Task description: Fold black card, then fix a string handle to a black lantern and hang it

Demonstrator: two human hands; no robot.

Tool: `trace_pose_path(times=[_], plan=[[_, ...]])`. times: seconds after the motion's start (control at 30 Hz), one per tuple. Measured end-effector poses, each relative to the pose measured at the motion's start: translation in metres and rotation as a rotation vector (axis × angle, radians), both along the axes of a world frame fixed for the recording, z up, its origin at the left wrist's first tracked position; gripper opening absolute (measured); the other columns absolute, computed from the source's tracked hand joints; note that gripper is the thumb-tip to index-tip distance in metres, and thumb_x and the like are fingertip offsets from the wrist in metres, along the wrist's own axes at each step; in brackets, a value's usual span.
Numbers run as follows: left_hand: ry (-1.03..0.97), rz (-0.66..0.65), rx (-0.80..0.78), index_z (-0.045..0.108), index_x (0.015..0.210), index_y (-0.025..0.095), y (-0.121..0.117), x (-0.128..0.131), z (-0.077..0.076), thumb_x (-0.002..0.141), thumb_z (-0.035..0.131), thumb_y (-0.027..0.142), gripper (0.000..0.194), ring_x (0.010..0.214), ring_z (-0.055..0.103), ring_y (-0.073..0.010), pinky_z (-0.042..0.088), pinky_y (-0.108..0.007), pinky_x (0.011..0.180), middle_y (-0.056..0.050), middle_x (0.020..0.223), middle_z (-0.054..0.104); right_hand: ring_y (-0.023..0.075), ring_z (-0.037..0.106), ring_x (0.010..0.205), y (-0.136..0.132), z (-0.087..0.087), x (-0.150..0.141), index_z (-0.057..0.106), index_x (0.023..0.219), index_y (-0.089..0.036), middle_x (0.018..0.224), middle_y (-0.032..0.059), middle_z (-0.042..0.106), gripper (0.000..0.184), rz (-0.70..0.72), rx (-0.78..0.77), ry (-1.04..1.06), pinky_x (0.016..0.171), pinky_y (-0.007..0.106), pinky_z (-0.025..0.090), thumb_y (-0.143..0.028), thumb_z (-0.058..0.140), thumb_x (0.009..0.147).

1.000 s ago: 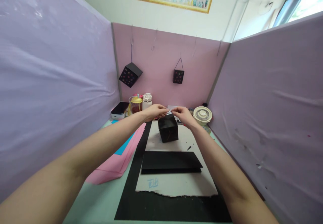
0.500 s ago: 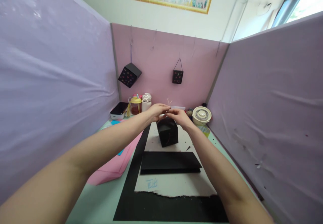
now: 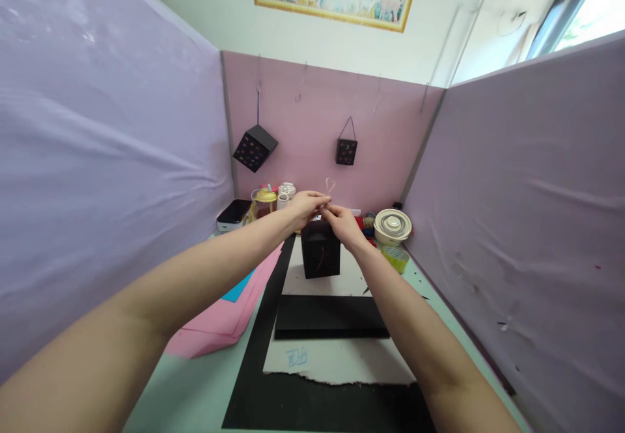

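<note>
Above a small black paper box [image 3: 321, 254], my left hand [image 3: 311, 204] and my right hand [image 3: 340, 220] meet with their fingertips pinched together. A thin pale pinkish string [image 3: 331, 185] rises in a loop from between the fingers, and both hands grip it. The box stands upright on a grey-white board with a torn front edge [image 3: 342, 358]; my hands partly cover its top. A curved reddish line shows faintly on its front. Nearer to me, a folded black card [image 3: 332, 316] lies across the board.
Pink paper [image 3: 219, 325] lies at left. A yellow-lidded jug [image 3: 266, 202] and a white-edged device [image 3: 234, 213] stand at back left. A cream lidded bowl [image 3: 392, 226] and a tape roll [image 3: 395, 258] are at right. Two black lanterns [image 3: 256, 148] hang on the pink panel.
The string's loop stands out more clearly above my fingers. The black box has turned more squarely towards me and shifted slightly. My hands stay together over it; the view has shifted a little.
</note>
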State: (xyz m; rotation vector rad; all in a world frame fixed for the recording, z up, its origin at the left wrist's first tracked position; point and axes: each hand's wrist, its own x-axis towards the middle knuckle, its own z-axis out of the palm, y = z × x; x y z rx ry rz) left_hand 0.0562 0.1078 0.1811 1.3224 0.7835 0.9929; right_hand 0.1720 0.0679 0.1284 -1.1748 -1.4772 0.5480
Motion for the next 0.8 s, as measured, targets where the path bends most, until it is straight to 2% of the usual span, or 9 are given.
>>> trace_pose_path(times=[0.13, 0.27, 0.37, 0.43, 0.53, 0.7, 0.8], plan=[[-0.005, 0.057, 0.047, 0.059, 0.064, 0.015, 0.009, -0.003, 0.004, 0.074, 0.072, 0.012, 0.017, 0.045, 0.045, -0.0052, 0.036, -0.019, 0.047, 0.004, 0.052, 0.051, 0.0104, 0.04, 0.053, 0.002, 0.002, 0.0, 0.057, 0.062, -0.018, 0.056, -0.0046, 0.05, 0.031, -0.026, -0.032, -0.04, 0.052, 0.024, 0.029, -0.045, 0.055, 0.077], [0.03, 0.031, 0.064, 0.059, 0.068, 0.015, 0.01, -0.009, 0.014, 0.077, 0.07, 0.012, 0.015, 0.051, 0.051, -0.0054, 0.044, -0.019, 0.054, 0.003, 0.058, 0.054, 0.0102, 0.04, 0.052, 0.004, 0.009, 0.002, 0.058, 0.062, -0.018, 0.055, -0.0043, 0.051, 0.033, -0.031, -0.058, -0.072, 0.051, 0.024, 0.028, -0.047, 0.056, 0.077], [0.095, -0.018, 0.083, 0.057, 0.071, 0.016, 0.009, -0.013, 0.023, 0.081, 0.065, 0.014, 0.013, 0.056, 0.057, -0.008, 0.05, -0.023, 0.06, 0.002, 0.062, 0.056, 0.0114, 0.048, 0.058, 0.007, 0.022, 0.0, 0.063, 0.073, -0.017, 0.064, -0.0022, 0.059, 0.031, -0.047, -0.046, -0.072, 0.056, 0.024, 0.033, -0.047, 0.056, 0.076], [0.148, -0.03, 0.121, 0.055, 0.072, 0.017, 0.011, -0.016, 0.03, 0.082, 0.064, 0.014, 0.013, 0.057, 0.059, -0.0096, 0.052, -0.025, 0.062, 0.001, 0.064, 0.058, 0.0121, 0.051, 0.062, 0.01, 0.036, -0.003, 0.064, 0.078, -0.017, 0.07, -0.0001, 0.063, 0.029, -0.071, -0.028, -0.069, 0.059, 0.024, 0.037, -0.045, 0.057, 0.075], [0.236, -0.019, 0.219, 0.054, 0.072, 0.018, 0.021, -0.019, 0.046, 0.081, 0.063, 0.014, 0.013, 0.055, 0.058, -0.0101, 0.05, -0.025, 0.06, 0.002, 0.06, 0.056, 0.0117, 0.05, 0.06, 0.018, 0.064, -0.008, 0.063, 0.069, -0.015, 0.066, 0.001, 0.062, 0.024, -0.088, -0.016, -0.093, 0.059, 0.025, 0.036, -0.039, 0.06, 0.073], [0.336, 0.034, 0.393, 0.056, 0.071, 0.018, 0.057, -0.022, 0.089, 0.079, 0.066, 0.019, 0.013, 0.052, 0.052, -0.0105, 0.043, -0.023, 0.055, 0.002, 0.056, 0.053, 0.0086, 0.039, 0.054, 0.044, 0.117, -0.014, 0.064, 0.067, -0.014, 0.059, -0.0031, 0.054, 0.021, -0.061, -0.001, -0.177, 0.053, 0.024, 0.028, -0.035, 0.067, 0.07], [0.331, 0.067, 0.451, 0.058, 0.076, 0.019, 0.085, -0.024, 0.114, 0.083, 0.062, 0.024, 0.01, 0.06, 0.057, -0.0119, 0.046, -0.025, 0.062, -0.001, 0.064, 0.058, 0.0078, 0.035, 0.052, 0.068, 0.149, -0.018, 0.063, 0.066, -0.015, 0.055, -0.0046, 0.048, 0.023, -0.136, -0.003, -0.216, 0.051, 0.024, 0.025, -0.035, 0.069, 0.073]])
